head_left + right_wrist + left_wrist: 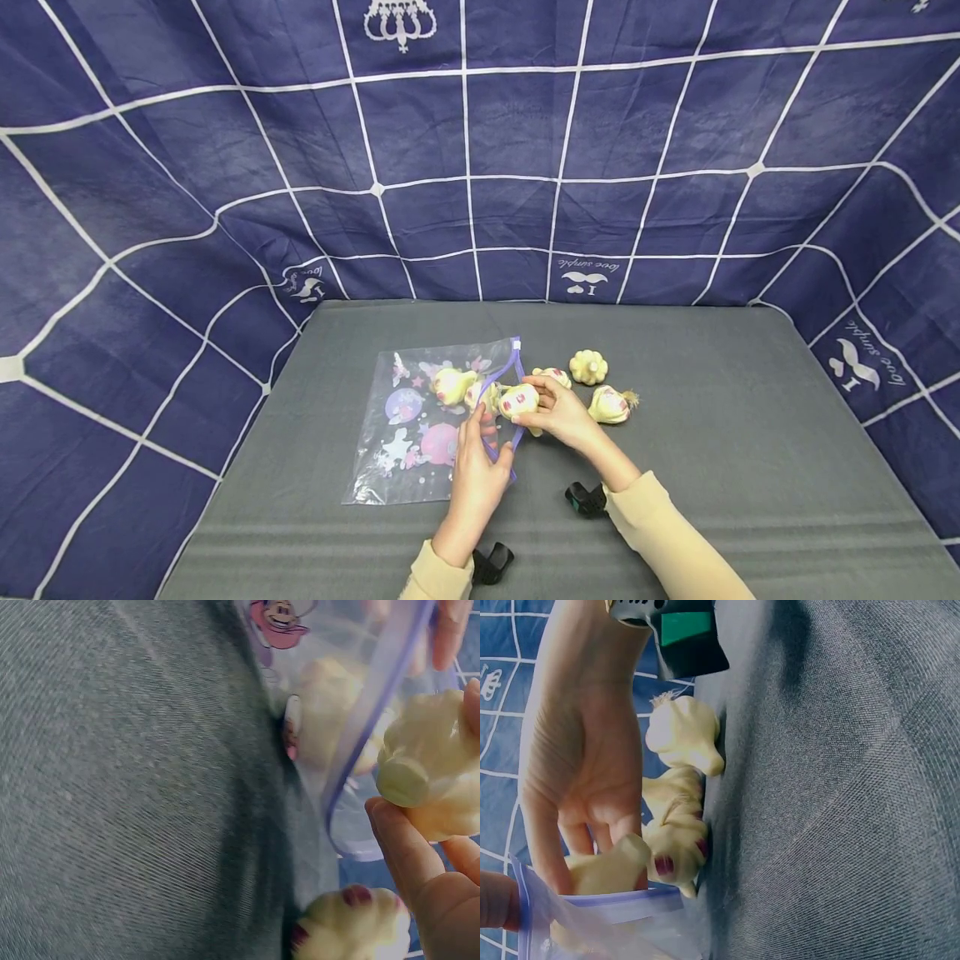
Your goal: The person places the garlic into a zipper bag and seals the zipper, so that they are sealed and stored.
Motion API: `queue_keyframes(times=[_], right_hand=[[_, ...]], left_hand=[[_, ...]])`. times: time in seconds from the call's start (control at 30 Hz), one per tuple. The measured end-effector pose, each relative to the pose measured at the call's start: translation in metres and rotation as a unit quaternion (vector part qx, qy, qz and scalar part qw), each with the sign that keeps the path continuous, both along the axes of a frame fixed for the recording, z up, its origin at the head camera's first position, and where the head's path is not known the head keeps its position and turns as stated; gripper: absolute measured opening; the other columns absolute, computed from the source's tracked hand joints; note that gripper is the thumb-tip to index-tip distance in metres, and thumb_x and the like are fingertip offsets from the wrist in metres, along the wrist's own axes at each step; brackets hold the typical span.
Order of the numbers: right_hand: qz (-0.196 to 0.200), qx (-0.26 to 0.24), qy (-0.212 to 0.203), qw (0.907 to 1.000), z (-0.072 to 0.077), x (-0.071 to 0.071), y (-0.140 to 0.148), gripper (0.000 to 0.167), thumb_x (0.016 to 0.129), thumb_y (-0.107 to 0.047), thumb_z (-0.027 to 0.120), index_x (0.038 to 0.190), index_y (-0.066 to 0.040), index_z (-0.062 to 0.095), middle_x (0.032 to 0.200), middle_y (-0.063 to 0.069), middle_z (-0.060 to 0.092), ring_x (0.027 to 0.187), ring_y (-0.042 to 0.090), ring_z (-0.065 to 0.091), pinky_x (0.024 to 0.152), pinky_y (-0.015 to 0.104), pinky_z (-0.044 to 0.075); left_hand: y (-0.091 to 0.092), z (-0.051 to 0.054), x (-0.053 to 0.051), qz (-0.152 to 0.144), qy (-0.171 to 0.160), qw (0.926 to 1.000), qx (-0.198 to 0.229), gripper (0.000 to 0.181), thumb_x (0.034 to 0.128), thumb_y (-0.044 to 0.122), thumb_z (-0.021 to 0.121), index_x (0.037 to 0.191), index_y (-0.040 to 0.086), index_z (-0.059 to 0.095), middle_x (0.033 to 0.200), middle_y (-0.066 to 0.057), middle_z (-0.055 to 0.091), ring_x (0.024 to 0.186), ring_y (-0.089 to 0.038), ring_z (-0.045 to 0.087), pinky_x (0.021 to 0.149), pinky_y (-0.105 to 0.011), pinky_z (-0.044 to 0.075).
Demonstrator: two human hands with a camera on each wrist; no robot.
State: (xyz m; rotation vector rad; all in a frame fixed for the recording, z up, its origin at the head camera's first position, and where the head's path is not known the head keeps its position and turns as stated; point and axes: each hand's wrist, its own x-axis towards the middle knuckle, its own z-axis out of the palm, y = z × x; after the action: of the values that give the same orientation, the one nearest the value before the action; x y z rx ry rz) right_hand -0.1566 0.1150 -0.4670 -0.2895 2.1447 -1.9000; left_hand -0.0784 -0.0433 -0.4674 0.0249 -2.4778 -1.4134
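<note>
A clear plastic zip bag (375, 467) with pink and purple prints lies on the grey table, its purple-edged mouth facing right. My left hand (478, 467) grips the near side of that mouth and spreads it. Between the thumb and fingers of my right hand (562, 417) is a garlic bulb (517, 402), held at the bag's opening; the right wrist view shows this garlic bulb (431, 757) with its cut stem end. Inside the bag lie garlic bulbs, one of them (453, 386) toward the middle.
To the right of the bag are more garlic bulbs: one pale (588, 367), one with roots showing (611, 405), and one behind my right hand (553, 377). A blue grid-patterned cloth (517, 217) hangs behind and beside the grey table (750, 433).
</note>
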Motion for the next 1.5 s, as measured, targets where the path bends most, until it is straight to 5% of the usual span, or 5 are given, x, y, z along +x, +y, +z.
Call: queue_keyframes(times=[0.33,0.93,1.5], right_hand=[[-0.001,0.052,0.004,0.9987,-0.01,-0.007,-0.01,0.067,0.082,-0.007,0.076,0.138,0.01,0.044,0.123,0.028,0.062,0.112,0.03,0.064,0.08,0.018,0.052],[0.058,0.081,0.023,0.9948,-0.015,-0.021,-0.026,0.073,0.083,-0.004,0.07,0.143,0.017,0.034,0.142,0.035,0.045,0.13,0.044,0.05,0.102,0.043,0.048],[0.035,0.181,0.056,0.9813,-0.026,-0.031,-0.049,0.063,0.082,-0.013,0.078,0.134,0.011,0.05,0.134,0.03,0.056,0.123,0.04,0.057,0.101,0.043,0.049]], left_hand=[[0.0,0.003,0.0,0.001,-0.007,1.0,-0.003,0.066,0.076,-0.003,0.068,0.137,-0.004,0.045,0.12,-0.011,0.057,0.101,-0.025,0.061,0.078,-0.036,0.051],[0.0,0.006,0.0,-0.029,-0.021,0.9992,0.016,0.069,0.0749,-0.01,0.064,0.14,-0.006,0.042,0.123,-0.014,0.054,0.104,-0.026,0.058,0.084,-0.033,0.054],[0.0,0.004,0.0,-0.045,-0.028,0.9984,0.017,0.069,0.0749,-0.01,0.061,0.141,-0.007,0.041,0.124,-0.013,0.053,0.106,-0.027,0.059,0.087,-0.036,0.054]])
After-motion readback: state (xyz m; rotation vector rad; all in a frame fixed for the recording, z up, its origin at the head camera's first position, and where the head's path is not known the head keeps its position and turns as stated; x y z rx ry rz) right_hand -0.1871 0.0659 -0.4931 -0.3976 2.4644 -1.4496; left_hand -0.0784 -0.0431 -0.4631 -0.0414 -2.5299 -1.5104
